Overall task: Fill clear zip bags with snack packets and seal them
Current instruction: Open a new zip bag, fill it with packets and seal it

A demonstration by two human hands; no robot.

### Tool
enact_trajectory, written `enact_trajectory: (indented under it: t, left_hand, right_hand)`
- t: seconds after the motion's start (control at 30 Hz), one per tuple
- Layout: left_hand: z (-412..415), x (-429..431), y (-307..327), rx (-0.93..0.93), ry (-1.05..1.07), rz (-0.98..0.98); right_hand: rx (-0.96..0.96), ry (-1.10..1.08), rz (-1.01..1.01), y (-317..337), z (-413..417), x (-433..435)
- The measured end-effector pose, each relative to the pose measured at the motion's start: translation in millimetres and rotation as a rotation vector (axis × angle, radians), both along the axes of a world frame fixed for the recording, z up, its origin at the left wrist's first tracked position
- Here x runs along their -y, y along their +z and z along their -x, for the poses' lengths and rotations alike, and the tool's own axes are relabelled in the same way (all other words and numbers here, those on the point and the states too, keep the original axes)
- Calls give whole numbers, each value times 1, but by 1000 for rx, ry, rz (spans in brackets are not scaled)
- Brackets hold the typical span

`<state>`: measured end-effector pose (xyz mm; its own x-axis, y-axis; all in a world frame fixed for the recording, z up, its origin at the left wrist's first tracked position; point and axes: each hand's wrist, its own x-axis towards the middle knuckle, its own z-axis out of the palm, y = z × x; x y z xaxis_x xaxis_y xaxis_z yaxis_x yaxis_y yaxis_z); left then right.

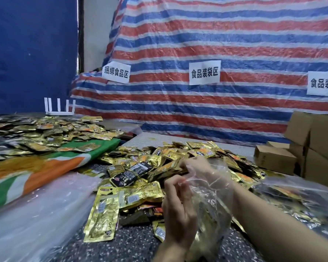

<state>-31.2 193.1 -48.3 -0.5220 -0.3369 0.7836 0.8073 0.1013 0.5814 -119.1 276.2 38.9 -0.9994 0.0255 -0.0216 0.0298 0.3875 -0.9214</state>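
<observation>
One clear zip bag (210, 205): left grip (178, 210) pinches its rim, right grip (195, 167) clamps gold snack packets (169, 168).

Bare speckled tabletop (133, 244) near centre, a hand slides through there. Ahead, gold packets (178, 157) heaped across the middle block the way. Stack of clear bags (36, 214) crowds the near left, cardboard boxes (314, 148) wall off the far right.

**Person: hands and forearms, as worn**

Left hand (178, 207), at 6 o'clock: uncovered, forearm bare. Right hand (196, 168), from 4 o'clock: under thin clear film (214, 183) to the wrist, glove or bag unclear; forearm bare to the frame edge.
</observation>
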Motion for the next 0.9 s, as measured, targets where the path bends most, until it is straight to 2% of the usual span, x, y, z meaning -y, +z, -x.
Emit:
enact_trajectory:
  t: [0.07, 0.2, 0.5, 0.67, 0.77, 0.9]
  left_hand:
    - [-1, 0, 3, 19, 30, 29]
    - [-1, -1, 2, 12, 49, 21]
    - [-7, -7, 5, -54, 6, 67]
    - [-11, -10, 7, -67, -39, 107]
    - [-11, -11, 7, -48, -45, 111]
    - [-11, -12, 6, -43, -38, 128]
  right_hand:
    - [-44, -82, -77, 12, 0, -6]
    - [-132, -104, -152, 29, -17, -36]
    - [-330, -305, 163, 73, -47, -94]
    - [-412, -379, 191, 114, -67, -116]
    - [-398, -334, 141, 122, -76, -118]
    - [-387, -258, -86, 115, -82, -113]
